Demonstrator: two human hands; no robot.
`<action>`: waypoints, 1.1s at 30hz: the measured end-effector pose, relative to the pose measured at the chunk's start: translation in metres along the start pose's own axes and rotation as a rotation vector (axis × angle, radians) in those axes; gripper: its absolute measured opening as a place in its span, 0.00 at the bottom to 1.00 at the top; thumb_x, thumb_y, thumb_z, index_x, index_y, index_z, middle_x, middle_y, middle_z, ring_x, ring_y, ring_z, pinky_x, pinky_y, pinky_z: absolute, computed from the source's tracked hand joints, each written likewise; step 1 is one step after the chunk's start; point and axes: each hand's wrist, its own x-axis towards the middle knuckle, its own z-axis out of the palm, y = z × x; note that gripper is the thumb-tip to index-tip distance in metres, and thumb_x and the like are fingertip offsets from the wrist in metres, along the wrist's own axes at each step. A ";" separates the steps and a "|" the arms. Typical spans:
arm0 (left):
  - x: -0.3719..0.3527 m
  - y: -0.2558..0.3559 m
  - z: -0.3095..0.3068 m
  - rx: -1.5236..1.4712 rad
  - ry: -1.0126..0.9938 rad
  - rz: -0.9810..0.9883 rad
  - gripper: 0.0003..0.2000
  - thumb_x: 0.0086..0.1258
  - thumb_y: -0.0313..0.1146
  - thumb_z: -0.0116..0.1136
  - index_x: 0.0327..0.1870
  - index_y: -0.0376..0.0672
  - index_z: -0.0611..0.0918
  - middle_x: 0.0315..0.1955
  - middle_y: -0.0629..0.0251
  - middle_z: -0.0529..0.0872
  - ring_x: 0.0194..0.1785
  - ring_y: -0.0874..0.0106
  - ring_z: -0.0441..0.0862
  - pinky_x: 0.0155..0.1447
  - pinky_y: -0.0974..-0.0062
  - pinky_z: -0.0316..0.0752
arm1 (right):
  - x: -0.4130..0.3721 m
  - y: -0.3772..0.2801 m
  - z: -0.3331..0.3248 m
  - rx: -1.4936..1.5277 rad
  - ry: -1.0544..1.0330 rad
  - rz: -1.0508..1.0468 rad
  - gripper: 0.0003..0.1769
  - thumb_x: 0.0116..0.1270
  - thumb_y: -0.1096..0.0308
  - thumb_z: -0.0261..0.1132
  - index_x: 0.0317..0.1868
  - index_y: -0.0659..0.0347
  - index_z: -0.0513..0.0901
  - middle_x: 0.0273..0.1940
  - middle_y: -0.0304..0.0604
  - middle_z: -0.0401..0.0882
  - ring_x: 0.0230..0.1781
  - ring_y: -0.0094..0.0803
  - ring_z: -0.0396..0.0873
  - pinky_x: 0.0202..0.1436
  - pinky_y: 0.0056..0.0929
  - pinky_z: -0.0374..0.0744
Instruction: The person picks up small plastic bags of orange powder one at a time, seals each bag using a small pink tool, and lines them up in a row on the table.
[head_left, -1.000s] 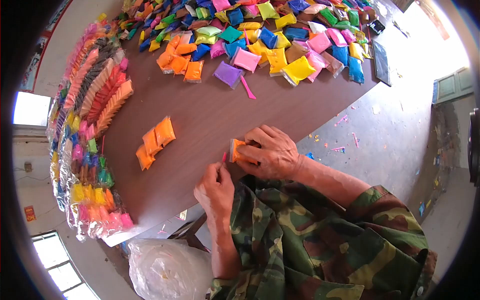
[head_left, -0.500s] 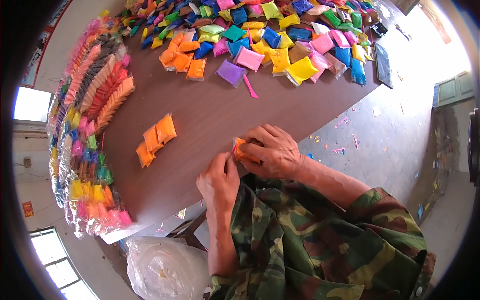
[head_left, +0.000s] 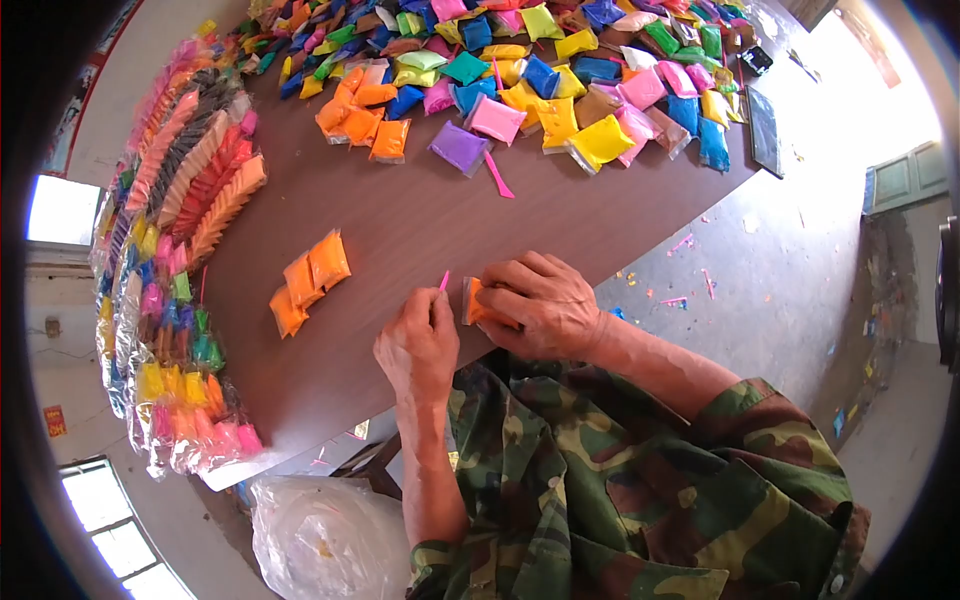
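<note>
At the far left, stacked clear-wrapped bundles (head_left: 190, 230) of coloured packets line the edge of the brown table (head_left: 390, 220). To the right of these bundles, an overlapping row of orange packets (head_left: 312, 272) lies flat on the tabletop. A clear plastic bag (head_left: 325, 535) is located below the table edge, near the person's left forearm. The left hand (head_left: 418, 338) is closed, with a pink stick (head_left: 444, 282) pinched at the thumb and forefinger; its free tip points upward. Just right of the tip, and apart from it, is the held orange packet (head_left: 472, 302), positioned near the front table edge. The right hand (head_left: 540, 305) grasps this packet, with its fingers covering most of the surface. Beyond the hands, a purple packet (head_left: 459, 149) and a loose pink tool (head_left: 498, 177) lie at the front of a multicoloured packet pile (head_left: 560, 75). At the right, pink scraps (head_left: 675, 301) lie on the floor, and a flat dark panel (head_left: 763, 132) rests at the table's edge.
</note>
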 end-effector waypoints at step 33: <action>-0.028 0.010 -0.004 -0.163 0.020 -0.095 0.04 0.77 0.29 0.72 0.41 0.41 0.88 0.27 0.51 0.88 0.31 0.48 0.90 0.35 0.58 0.81 | 0.001 -0.002 0.001 0.043 0.088 0.023 0.11 0.57 0.72 0.81 0.39 0.55 0.88 0.48 0.40 0.87 0.42 0.41 0.86 0.44 0.38 0.87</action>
